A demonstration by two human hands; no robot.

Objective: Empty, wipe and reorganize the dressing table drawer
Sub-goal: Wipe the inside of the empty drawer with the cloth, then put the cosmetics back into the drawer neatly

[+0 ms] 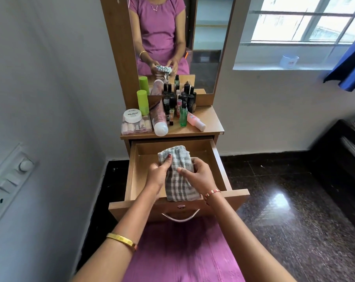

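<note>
Cloth: I see a grey-and-white checked cloth [177,174] held over the open drawer [219,159]; its long axis runs from the drawer's back wall toward the front edge, and its near end drapes at the front edge.
Left hand: my left hand [159,173] grips the cloth's left side, fingers curled into the fabric, a fingertip showing near the top.
Right hand: my right hand [197,173] pinches the right side, thumb laid across the front, fingers wrapped behind.
Key relation: the cloth lies between the two hands, both about equally near; the drawer floor is straight below.
Drawer: pulled well out, and what I can see of its inside is bare wood; judging by that, emptying is done and wiping comes next.
Next move, my judgement: bunch the cloth and press it down, sweeping toward the back corners.
Tabletop: bottles and a nail polish jar [132,115] crowd the dressing table top [211,119], toward its back and left edges.
</note>
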